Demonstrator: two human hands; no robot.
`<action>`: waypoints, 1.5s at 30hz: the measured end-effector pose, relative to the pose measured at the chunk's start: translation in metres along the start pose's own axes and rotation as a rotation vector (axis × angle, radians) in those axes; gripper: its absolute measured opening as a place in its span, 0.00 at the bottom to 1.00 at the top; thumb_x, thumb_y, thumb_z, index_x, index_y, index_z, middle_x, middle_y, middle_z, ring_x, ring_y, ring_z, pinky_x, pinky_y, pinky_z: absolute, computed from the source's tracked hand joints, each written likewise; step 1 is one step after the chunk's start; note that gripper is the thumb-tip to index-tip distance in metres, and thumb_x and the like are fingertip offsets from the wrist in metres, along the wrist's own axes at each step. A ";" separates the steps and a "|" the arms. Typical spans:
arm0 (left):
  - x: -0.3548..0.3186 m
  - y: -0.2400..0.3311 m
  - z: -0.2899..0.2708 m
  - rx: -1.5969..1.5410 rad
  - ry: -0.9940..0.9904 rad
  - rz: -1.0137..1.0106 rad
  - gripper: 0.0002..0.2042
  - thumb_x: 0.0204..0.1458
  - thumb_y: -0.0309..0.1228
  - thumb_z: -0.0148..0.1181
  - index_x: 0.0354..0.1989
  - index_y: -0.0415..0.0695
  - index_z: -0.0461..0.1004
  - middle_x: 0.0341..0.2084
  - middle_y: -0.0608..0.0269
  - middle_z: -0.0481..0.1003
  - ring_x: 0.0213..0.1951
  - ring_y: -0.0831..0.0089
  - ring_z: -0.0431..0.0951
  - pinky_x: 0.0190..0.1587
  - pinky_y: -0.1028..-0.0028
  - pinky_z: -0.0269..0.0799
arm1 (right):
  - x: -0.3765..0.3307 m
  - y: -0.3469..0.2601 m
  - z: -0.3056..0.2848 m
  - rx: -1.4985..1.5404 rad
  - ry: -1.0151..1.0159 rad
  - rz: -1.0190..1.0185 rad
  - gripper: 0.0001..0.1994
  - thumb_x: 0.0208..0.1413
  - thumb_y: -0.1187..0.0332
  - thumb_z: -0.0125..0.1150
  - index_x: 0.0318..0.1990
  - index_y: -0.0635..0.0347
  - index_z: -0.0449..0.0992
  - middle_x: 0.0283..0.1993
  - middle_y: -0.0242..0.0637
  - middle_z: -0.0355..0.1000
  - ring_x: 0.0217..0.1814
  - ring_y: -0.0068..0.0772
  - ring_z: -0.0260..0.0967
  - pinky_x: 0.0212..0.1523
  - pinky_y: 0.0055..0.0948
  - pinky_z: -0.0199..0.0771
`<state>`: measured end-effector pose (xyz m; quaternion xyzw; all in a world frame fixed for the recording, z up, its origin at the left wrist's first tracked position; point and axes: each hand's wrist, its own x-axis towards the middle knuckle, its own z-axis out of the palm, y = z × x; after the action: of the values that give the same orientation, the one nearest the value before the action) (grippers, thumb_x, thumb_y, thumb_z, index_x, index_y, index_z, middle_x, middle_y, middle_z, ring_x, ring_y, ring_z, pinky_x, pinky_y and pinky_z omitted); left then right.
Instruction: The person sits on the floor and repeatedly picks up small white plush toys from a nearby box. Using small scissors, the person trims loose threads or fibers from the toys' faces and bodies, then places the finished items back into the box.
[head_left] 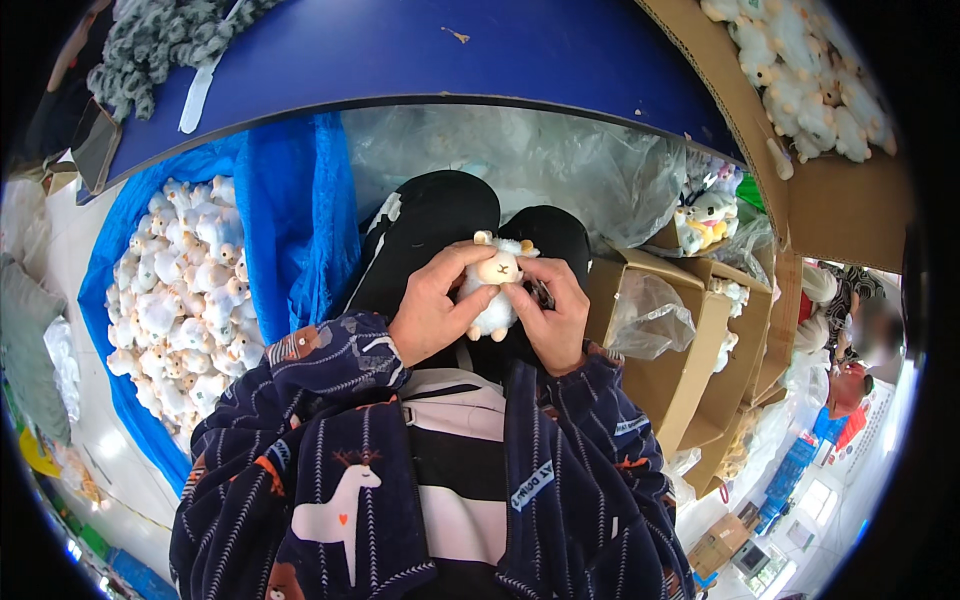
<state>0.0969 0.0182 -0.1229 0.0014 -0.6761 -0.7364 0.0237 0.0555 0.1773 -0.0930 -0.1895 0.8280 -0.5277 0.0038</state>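
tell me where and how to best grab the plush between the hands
Probably take the plush by its rounded lower body, pinching both flanks from the near side: its face is up, its feet point that way, and the left grip and right grip are around its head, leaving the lower body exposed.

A small white plush sheep is between the left hand and right hand. To the left is a blue plastic sack of white plush toys; to the right, open brown cardboard boxes. Ahead, a flat blue tabletop bears a curly grey plush bundle at its left, with a brown cardboard carton of similar toys at its right.
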 end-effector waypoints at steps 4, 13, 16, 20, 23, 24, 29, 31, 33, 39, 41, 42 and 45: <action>0.004 -0.005 0.002 -0.107 0.002 -0.055 0.17 0.48 0.20 0.58 0.48 0.36 0.66 0.44 0.55 0.71 0.45 0.71 0.73 0.45 0.73 0.72 | 0.000 0.000 0.003 0.041 0.058 0.016 0.11 0.45 0.78 0.65 0.38 0.66 0.75 0.37 0.39 0.71 0.34 0.25 0.70 0.32 0.21 0.70; 0.025 0.010 0.001 -0.128 0.040 -0.141 0.22 0.49 0.23 0.60 0.53 0.38 0.63 0.42 0.55 0.72 0.40 0.71 0.76 0.40 0.75 0.75 | -0.009 -0.013 -0.026 -0.237 -0.299 -0.085 0.21 0.40 0.72 0.69 0.46 0.57 0.73 0.28 0.36 0.69 0.24 0.31 0.71 0.24 0.26 0.71; 0.028 0.018 -0.002 -0.095 0.068 -0.133 0.23 0.52 0.25 0.56 0.57 0.38 0.59 0.43 0.50 0.71 0.40 0.68 0.77 0.39 0.74 0.75 | -0.014 -0.002 -0.020 -0.291 -0.218 -0.148 0.23 0.41 0.72 0.69 0.48 0.57 0.72 0.28 0.36 0.69 0.26 0.32 0.72 0.24 0.26 0.71; 0.021 0.024 -0.029 0.555 -0.051 0.346 0.21 0.47 0.22 0.58 0.52 0.39 0.66 0.40 0.54 0.71 0.33 0.67 0.75 0.36 0.75 0.71 | -0.011 0.006 -0.013 -0.102 -0.026 -0.012 0.16 0.44 0.75 0.67 0.43 0.61 0.74 0.30 0.37 0.71 0.25 0.28 0.70 0.25 0.24 0.70; 0.010 0.033 -0.019 0.378 -0.184 0.283 0.16 0.43 0.23 0.62 0.43 0.41 0.72 0.30 0.58 0.71 0.29 0.69 0.73 0.32 0.74 0.71 | -0.006 0.000 -0.014 -0.042 -0.060 0.080 0.12 0.45 0.76 0.66 0.39 0.63 0.74 0.30 0.36 0.71 0.24 0.21 0.66 0.25 0.19 0.67; 0.010 0.030 -0.017 0.417 -0.177 0.276 0.15 0.43 0.23 0.62 0.42 0.41 0.73 0.29 0.59 0.70 0.28 0.69 0.73 0.32 0.73 0.71 | -0.005 -0.002 -0.014 -0.053 -0.075 0.096 0.11 0.45 0.75 0.66 0.39 0.63 0.74 0.29 0.35 0.71 0.24 0.20 0.65 0.24 0.18 0.66; 0.024 0.013 -0.006 0.424 -0.130 0.209 0.07 0.47 0.22 0.59 0.35 0.42 0.73 0.25 0.61 0.69 0.26 0.71 0.73 0.28 0.76 0.68 | -0.005 0.010 -0.012 0.104 -0.018 0.245 0.08 0.48 0.73 0.65 0.34 0.65 0.73 0.25 0.29 0.70 0.23 0.14 0.60 0.24 0.17 0.62; 0.029 0.012 -0.009 0.316 -0.166 0.049 0.05 0.50 0.22 0.57 0.36 0.40 0.72 0.24 0.63 0.69 0.26 0.76 0.73 0.29 0.79 0.68 | 0.001 0.008 -0.010 0.230 0.011 0.354 0.08 0.50 0.71 0.64 0.31 0.67 0.73 0.23 0.26 0.68 0.23 0.11 0.57 0.24 0.17 0.61; 0.035 0.007 -0.011 0.018 -0.208 -0.161 0.05 0.51 0.23 0.56 0.36 0.40 0.72 0.24 0.64 0.69 0.27 0.79 0.72 0.31 0.80 0.69 | 0.005 0.011 -0.015 0.220 -0.030 0.417 0.08 0.50 0.71 0.64 0.31 0.66 0.73 0.23 0.26 0.68 0.24 0.11 0.57 0.24 0.17 0.60; 0.037 0.014 -0.007 0.244 -0.147 0.080 0.05 0.51 0.23 0.57 0.37 0.39 0.71 0.25 0.66 0.67 0.28 0.81 0.71 0.29 0.81 0.68 | 0.008 0.009 -0.014 0.241 -0.009 0.382 0.08 0.50 0.71 0.64 0.33 0.66 0.72 0.25 0.25 0.68 0.26 0.11 0.58 0.27 0.16 0.61; 0.041 0.012 -0.007 0.375 -0.137 0.201 0.05 0.51 0.23 0.58 0.35 0.39 0.71 0.25 0.65 0.66 0.27 0.80 0.70 0.28 0.81 0.67 | 0.010 0.005 -0.009 0.290 0.065 0.360 0.09 0.50 0.72 0.64 0.35 0.66 0.72 0.26 0.26 0.68 0.26 0.11 0.59 0.28 0.15 0.62; 0.044 0.011 -0.007 0.361 -0.157 0.150 0.05 0.50 0.24 0.58 0.34 0.39 0.71 0.24 0.63 0.66 0.26 0.77 0.71 0.27 0.79 0.67 | 0.009 0.005 -0.009 0.261 0.067 0.354 0.09 0.49 0.73 0.64 0.36 0.66 0.72 0.26 0.26 0.69 0.27 0.11 0.60 0.28 0.15 0.63; 0.056 0.011 -0.009 0.322 -0.167 0.075 0.06 0.49 0.27 0.59 0.29 0.39 0.69 0.21 0.61 0.67 0.23 0.74 0.70 0.25 0.77 0.66 | 0.008 0.009 -0.013 0.177 0.089 0.319 0.11 0.48 0.74 0.65 0.38 0.66 0.71 0.27 0.29 0.70 0.29 0.12 0.62 0.29 0.16 0.65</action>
<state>0.0412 0.0062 -0.1114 -0.0813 -0.7844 -0.6149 -0.0056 0.0423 0.1895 -0.0937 -0.0312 0.7974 -0.5989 0.0676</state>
